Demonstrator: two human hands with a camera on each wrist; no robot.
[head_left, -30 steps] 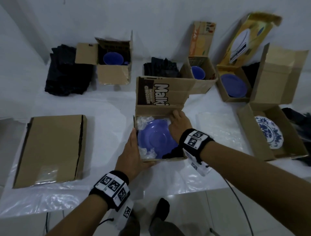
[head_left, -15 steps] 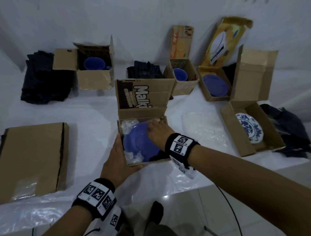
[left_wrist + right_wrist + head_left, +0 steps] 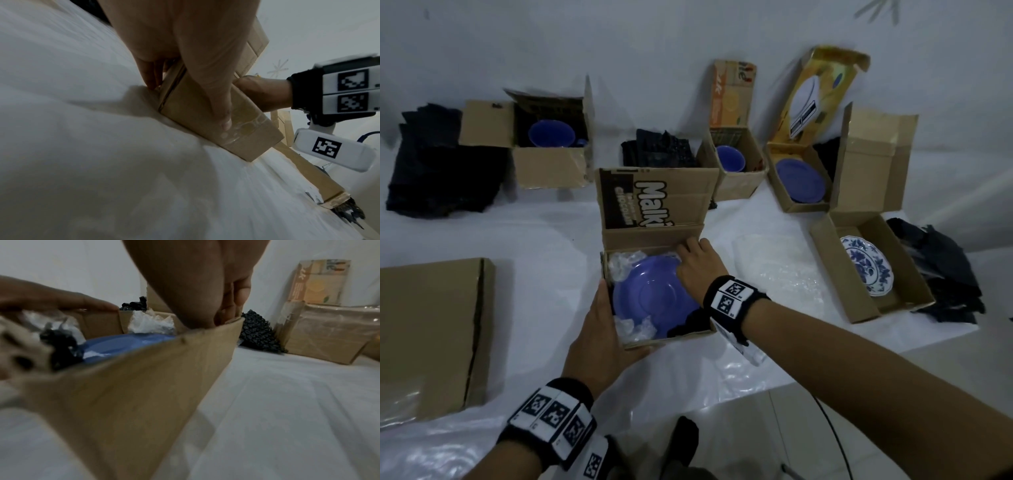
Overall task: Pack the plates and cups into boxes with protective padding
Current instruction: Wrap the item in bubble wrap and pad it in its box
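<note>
A blue plate (image 3: 654, 294) lies in the open brown box (image 3: 674, 339) with the "Malki" lid, in the middle of the white table. Clear bubble wrap (image 3: 625, 262) fills its left corners and black padding (image 3: 688, 322) its near right corner. My left hand (image 3: 599, 329) braces the near left corner, with the thumb (image 3: 222, 113) straight along the front wall (image 3: 205, 129) and the fingers straight down the left side. My right hand (image 3: 695, 267) is at the far right corner and pinches the top of the right wall (image 3: 144, 386). The plate's rim (image 3: 127, 342) shows just inside that wall.
A closed flat box (image 3: 431, 329) lies at the left. At the back stand open boxes with blue cups (image 3: 548, 137) (image 3: 729, 157) and a blue plate (image 3: 799, 180). A patterned plate (image 3: 866, 270) sits boxed at the right, beside a clear bubble wrap sheet (image 3: 777, 274). Black padding piles (image 3: 438, 171) (image 3: 941, 274) flank the table.
My right hand slid over the plate's right edge and back to the far right corner. My left hand has stayed on the near left corner.
</note>
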